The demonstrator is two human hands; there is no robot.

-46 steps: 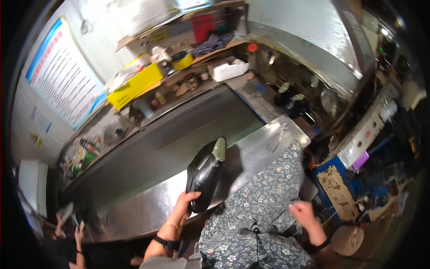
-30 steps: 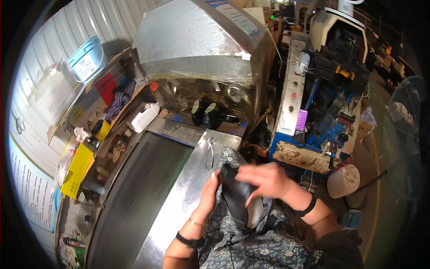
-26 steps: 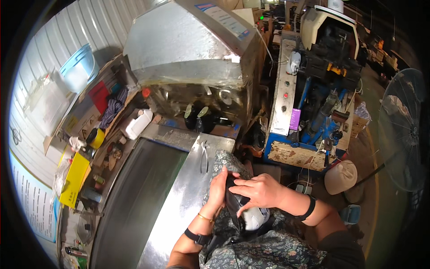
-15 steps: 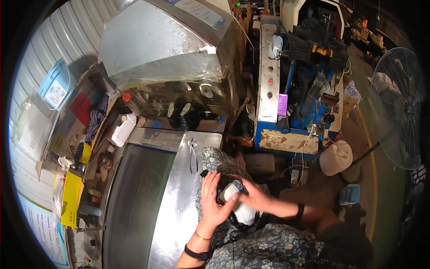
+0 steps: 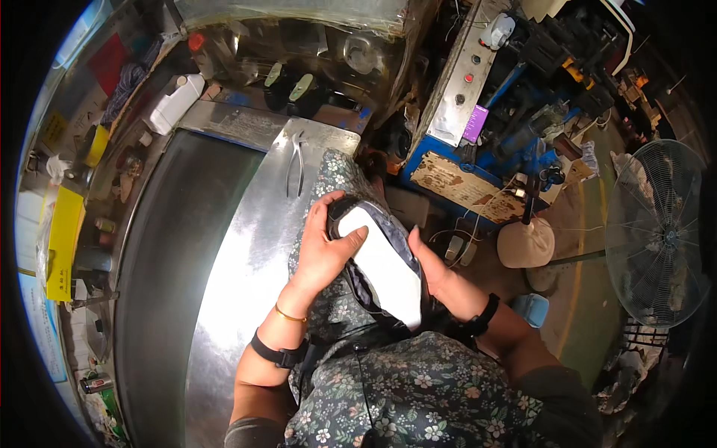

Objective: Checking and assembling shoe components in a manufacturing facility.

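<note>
A black shoe upper on a white last [image 5: 382,263] lies sole-side up across my lap, over a floral apron [image 5: 403,388]. My left hand [image 5: 328,243] grips its toe end, thumb on the white bottom. My right hand [image 5: 427,261] holds the far side of the shoe, mostly hidden behind it. Both wrists wear black bands.
A steel bench [image 5: 246,246] runs along my left, with pliers [image 5: 296,160] lying on it and a dark conveyor belt [image 5: 175,254] beside it. More shoes [image 5: 287,82] sit under a hood. A blue machine [image 5: 478,142], a stool [image 5: 526,243] and a floor fan [image 5: 661,231] stand to the right.
I turned from the bench toward the right. The shoe came off the bench into both hands and was turned so its white bottom faces up on my lap.
</note>
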